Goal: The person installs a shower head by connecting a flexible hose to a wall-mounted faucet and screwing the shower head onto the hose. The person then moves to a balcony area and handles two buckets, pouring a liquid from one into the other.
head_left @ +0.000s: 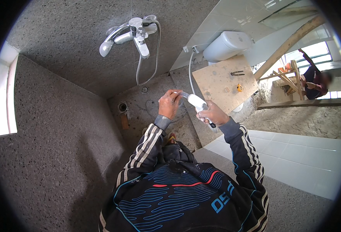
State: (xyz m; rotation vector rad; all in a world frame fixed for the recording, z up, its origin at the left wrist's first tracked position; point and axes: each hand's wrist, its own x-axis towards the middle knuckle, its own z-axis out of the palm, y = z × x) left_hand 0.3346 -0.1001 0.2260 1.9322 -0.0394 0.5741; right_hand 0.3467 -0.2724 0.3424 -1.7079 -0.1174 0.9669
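White spray head [198,103] sits clenched in the right hand [213,115]; at nine o'clock, the left hand [169,103] pinches its hose [182,94] end, joining them.

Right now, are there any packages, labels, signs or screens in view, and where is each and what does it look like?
No packages, signs or screens show.
Only printed marking: pale blue lettering on the dark tracksuit jacket with blue wavy lines, lower right of its front, below both hands.
Left hand and right hand hold a plain white handheld bidet sprayer, no label visible.
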